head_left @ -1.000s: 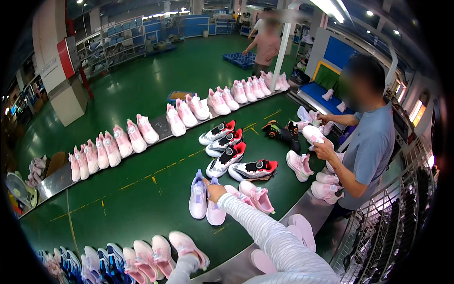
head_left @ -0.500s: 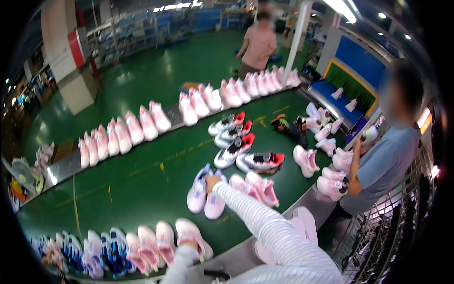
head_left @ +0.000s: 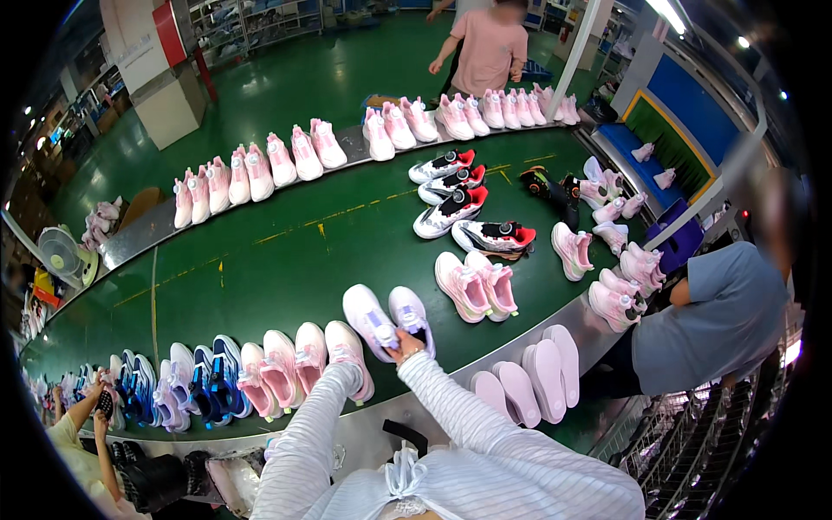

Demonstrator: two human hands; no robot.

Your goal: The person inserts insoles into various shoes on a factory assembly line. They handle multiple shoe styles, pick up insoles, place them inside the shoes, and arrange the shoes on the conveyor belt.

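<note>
My right hand (head_left: 404,343) reaches out over the green conveyor belt (head_left: 286,260) and grips the heel end of a pale lavender shoe (head_left: 411,315). Its partner (head_left: 369,319) lies just to the left. My left sleeve (head_left: 334,394) ends at the heel of a pink shoe (head_left: 348,355) at the belt's near edge. The left hand itself is hidden under the cuff. A pink pair (head_left: 475,284) lies right of the lavender pair.
Rows of pink shoes (head_left: 260,169) line the far edge, and blue and pink ones (head_left: 217,377) the near edge. White, black and red sneakers (head_left: 451,186) lie mid-belt. Pink soles (head_left: 533,377) rest on the metal rim. A seated person (head_left: 711,321) works at right, another (head_left: 490,48) stands far off.
My left arm has come forward to the pink shoe at the near edge. My right hand stays at the lavender pair, and the view has tilted down toward the belt.
</note>
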